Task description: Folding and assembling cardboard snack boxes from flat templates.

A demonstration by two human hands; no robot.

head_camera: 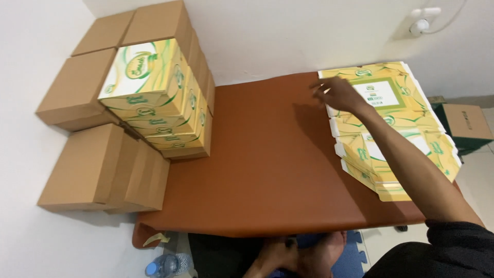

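Observation:
My right hand [338,93] reaches across the brown table [257,170] to the far left edge of a pile of flat, unfolded yellow-and-green cartons [406,134] on the table's right side. Its fingers touch the top flat carton's edge. A stack of assembled yellow-and-green boxes [154,98] stands at the table's far left corner. My left hand is out of sight.
Plain brown cardboard boxes [103,164] are stacked against the wall at left and behind the yellow boxes. A clear water bottle [167,265] lies on the floor below the table. A dark green bin with a cardboard box [465,123] sits at right. My bare feet [301,255] rest under the table's front edge.

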